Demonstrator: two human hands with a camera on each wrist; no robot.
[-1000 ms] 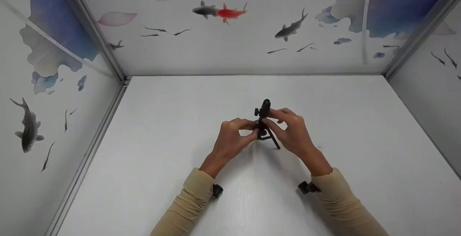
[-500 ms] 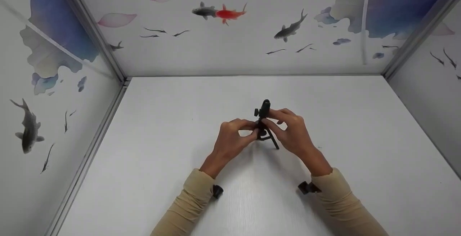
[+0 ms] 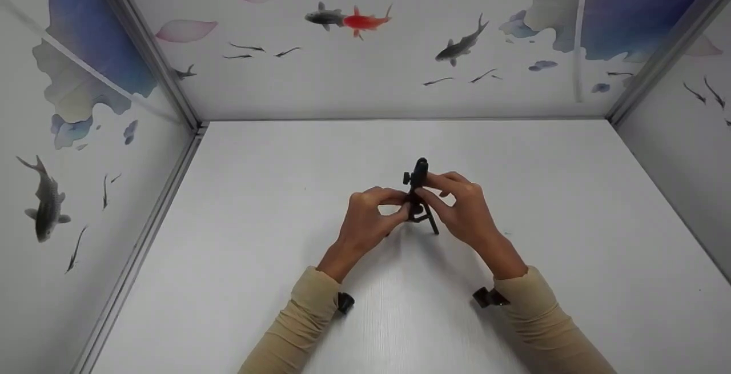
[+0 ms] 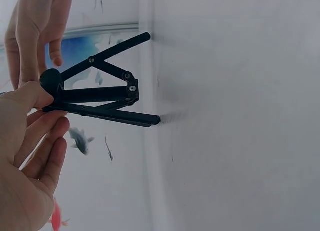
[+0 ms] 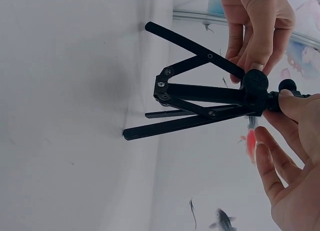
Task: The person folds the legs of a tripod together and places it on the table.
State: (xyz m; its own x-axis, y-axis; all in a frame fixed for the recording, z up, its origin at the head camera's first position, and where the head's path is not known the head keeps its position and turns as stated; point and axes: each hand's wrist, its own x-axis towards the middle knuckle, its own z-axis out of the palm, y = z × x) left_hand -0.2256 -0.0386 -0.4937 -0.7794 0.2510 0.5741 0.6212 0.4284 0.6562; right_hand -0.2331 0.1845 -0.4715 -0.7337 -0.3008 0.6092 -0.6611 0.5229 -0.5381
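A small black tripod (image 3: pixel 421 173) is held upright between both hands above the white table (image 3: pixel 257 237), its head at the top. My left hand (image 3: pixel 368 217) pinches it at the round knob (image 5: pixel 255 81) near the top of the legs. Higher up, my right hand (image 3: pixel 465 211) grips the neck with thumb and fingers, beside a smaller knob (image 5: pixel 287 85). The legs (image 5: pixel 170 129) are partly spread, joined by braces to the central column (image 5: pixel 207 93). In the left wrist view the leg ends (image 4: pixel 156 120) point toward the table; whether they touch it is unclear.
White panels printed with fish and blue washes rise at the back (image 3: pixel 365 77), left (image 3: pixel 68 191) and right (image 3: pixel 691 151). Metal profiles (image 3: pixel 143 43) run along their corners. A small dark camera sits at each wrist (image 3: pixel 345 303).
The tripod's visible right leg has shifted slightly left and up, and a dark tip now shows below my left hand. Both hands stay almost in place.
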